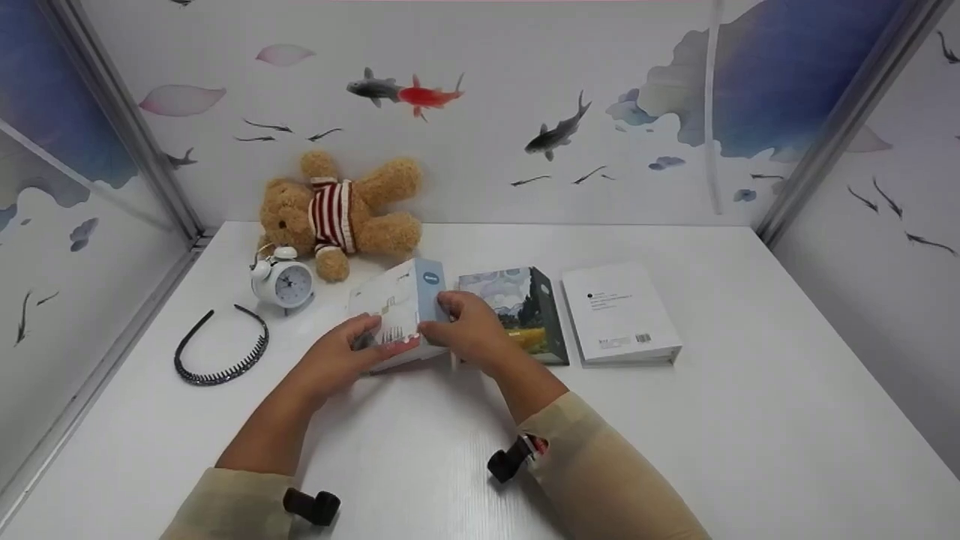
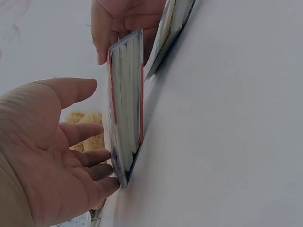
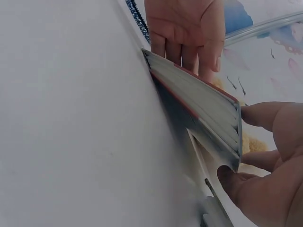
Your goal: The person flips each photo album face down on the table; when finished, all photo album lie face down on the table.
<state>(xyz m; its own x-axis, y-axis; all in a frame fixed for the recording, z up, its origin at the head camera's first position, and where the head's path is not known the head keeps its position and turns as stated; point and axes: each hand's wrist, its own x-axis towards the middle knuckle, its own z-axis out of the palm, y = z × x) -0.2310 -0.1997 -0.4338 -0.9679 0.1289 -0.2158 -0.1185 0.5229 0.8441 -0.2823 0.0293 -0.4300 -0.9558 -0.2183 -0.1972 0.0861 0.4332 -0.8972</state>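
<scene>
Both hands tilt a book [image 1: 401, 311] up off the bench [image 1: 750, 420]. The left hand [image 1: 337, 356], fingers straight, steadies its cover. The right hand [image 1: 469, 330] grips its spine edge, beside two more books [image 1: 577, 311].

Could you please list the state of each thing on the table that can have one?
Tilted book: closed, raised on one edge between both hands.
Landscape book: closed, lying flat.
White book: closed, lying flat.
Teddy bear: lying on its side.
Alarm clock: upright.
Left hand: open.
Right hand: gripping the tilted book.
</scene>
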